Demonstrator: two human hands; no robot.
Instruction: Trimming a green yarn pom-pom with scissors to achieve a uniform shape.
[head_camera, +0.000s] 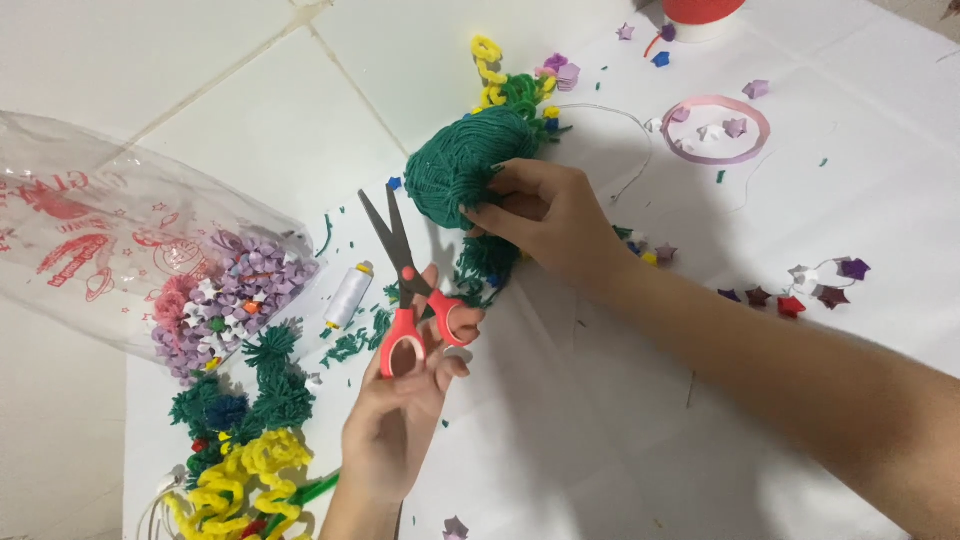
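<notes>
Two hands are at work over a white tabletop. The left hand comes up from the near edge with its fingers through the red handles of a pair of scissors, and the grey blades stand open, pointing away toward a green yarn ball. Just beyond, the right hand is closed on that ball from its right side, holding it up with a loose tuft of green strands hanging beneath. I judge the trimming to be partway along: green clippings already lie scattered left of the scissors, yet the ball still looks shaggy underneath, so more cutting seems left.

Near the left wrist sit a heap of green tufts and yellow pipe cleaners. Left of the scissors stands a small spool of white thread, and past it a clear plastic bag with pale folded paper stars inside. Right of the right forearm lie a few dark paper stars. Farther off, beyond the right hand, a pink ring lies flat, perhaps a roll of paper strip, though the view is too small to be sure.
</notes>
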